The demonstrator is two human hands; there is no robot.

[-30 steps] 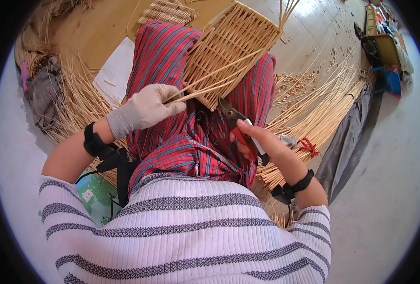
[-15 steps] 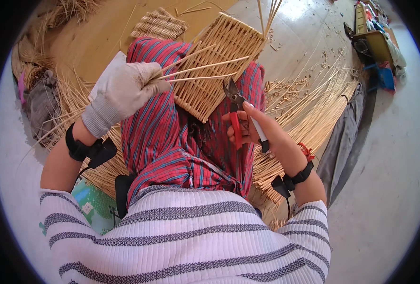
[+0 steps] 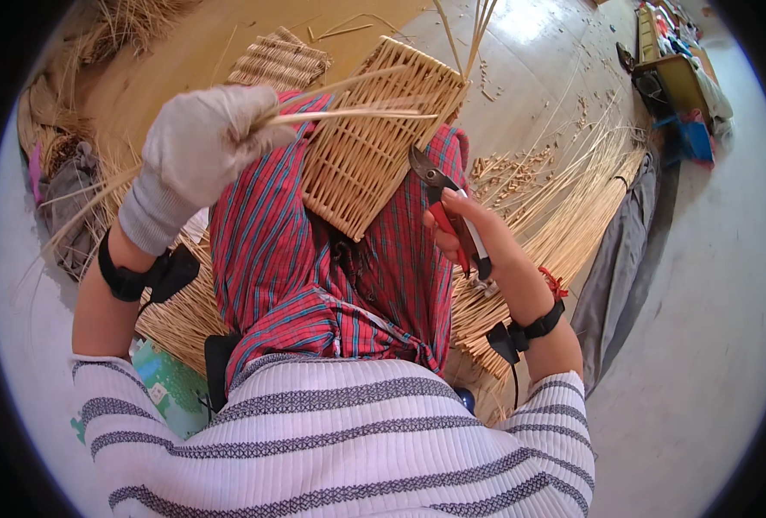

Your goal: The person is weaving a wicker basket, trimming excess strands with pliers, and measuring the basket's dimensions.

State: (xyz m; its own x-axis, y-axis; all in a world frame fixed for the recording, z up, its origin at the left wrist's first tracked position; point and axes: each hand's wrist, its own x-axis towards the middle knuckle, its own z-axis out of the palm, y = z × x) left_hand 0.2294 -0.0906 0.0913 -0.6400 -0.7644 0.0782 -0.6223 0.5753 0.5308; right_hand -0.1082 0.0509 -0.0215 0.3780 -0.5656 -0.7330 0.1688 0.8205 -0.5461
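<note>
With twelve o'clock at the top of the view, the left hand (image 3: 197, 142), in a pale off-white knit glove, is at ten o'clock from the middle. Its fingers are clenched around a small bunch of thin straw-coloured rods (image 3: 366, 115), whose ends fan toward three o'clock over the large flat rectangular panel of woven tan wicker (image 3: 366, 160). That panel lies at twelve o'clock, tilted across the red trousers with blue and dark stripes (image 3: 266, 229); long loose rods (image 3: 478, 39) rise from its one-o'clock corner.

The right hand (image 3: 465, 229), ungloved, is at two o'clock. It grasps the metal pruning shears with red and white handles (image 3: 437, 179), thumb along the handle, the other fingers curled around it. The blades point toward eleven o'clock, near the panel's edge; I cannot tell whether they touch it.

At eleven o'clock, beyond the knees, lies a smaller woven tan wicker piece (image 3: 279, 59). A thick bundle of long pale wicker stalks (image 3: 564, 229) lies toward three o'clock, beside a long grey cloth (image 3: 616, 272). More loose straw-coloured stalks (image 3: 180, 319) spread toward eight o'clock, next to a green patterned mat (image 3: 163, 380).
</note>
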